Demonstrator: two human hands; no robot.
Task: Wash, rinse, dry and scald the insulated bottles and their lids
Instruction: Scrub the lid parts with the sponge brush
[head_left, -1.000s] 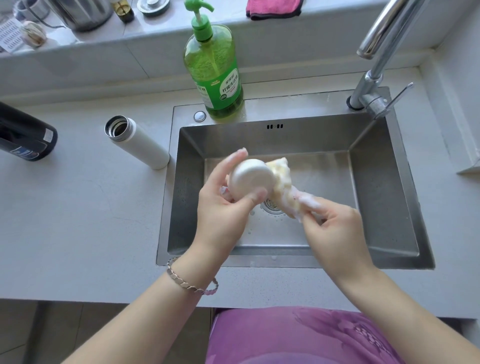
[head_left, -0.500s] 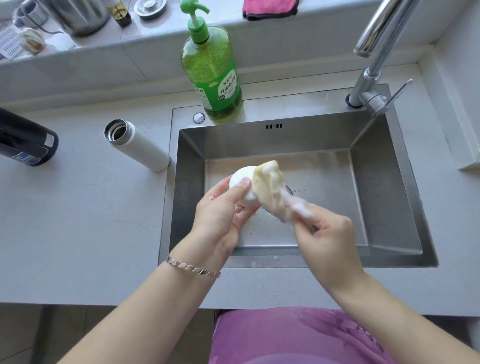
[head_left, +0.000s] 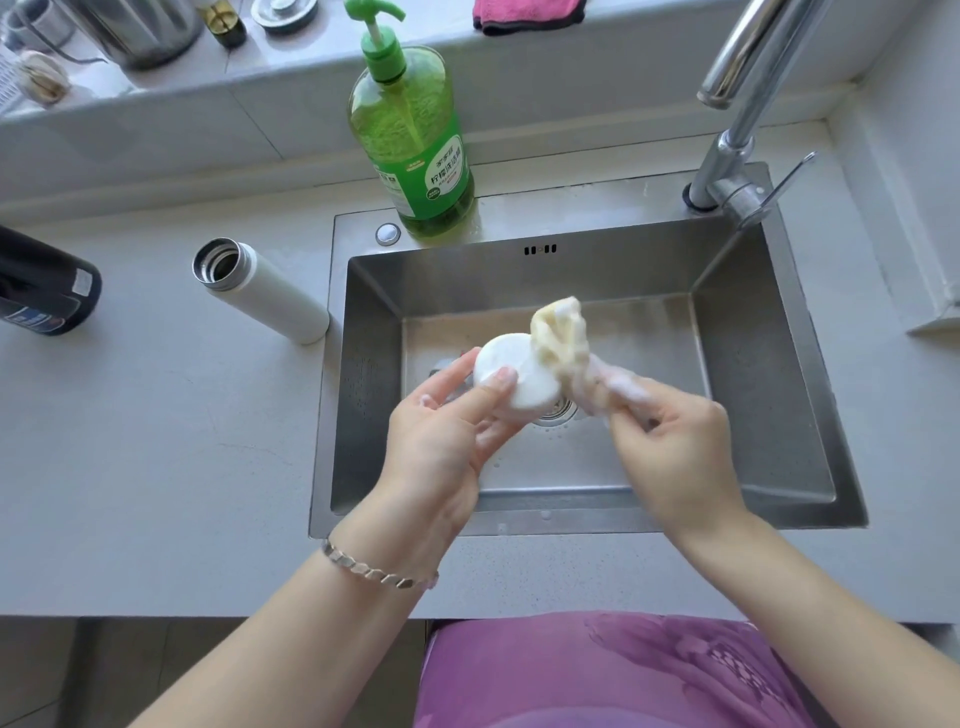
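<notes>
Over the steel sink (head_left: 769, 364), my left hand (head_left: 447, 431) holds a round white bottle lid (head_left: 519, 371) between thumb and fingers. My right hand (head_left: 675, 447) grips a soapy, pale yellow cloth (head_left: 561, 332) whose bunched end touches the lid's right edge. Foam covers the fingers of my right hand. A white insulated bottle (head_left: 265, 291) stands with its mouth uncovered on the counter left of the sink. A black bottle (head_left: 41, 286) lies at the far left edge, partly cut off.
A green pump bottle of dish soap (head_left: 415, 145) stands on the sink's back rim. The chrome tap (head_left: 743, 109) rises at the back right. A pink cloth (head_left: 524, 13), a steel kettle (head_left: 140, 26) and small items sit on the sill. The grey counter (head_left: 156, 441) surrounds the sink.
The lid has turned in my left hand, and the soapy cloth has shifted from over its top to its right edge. Both hands have stayed over the drain.
</notes>
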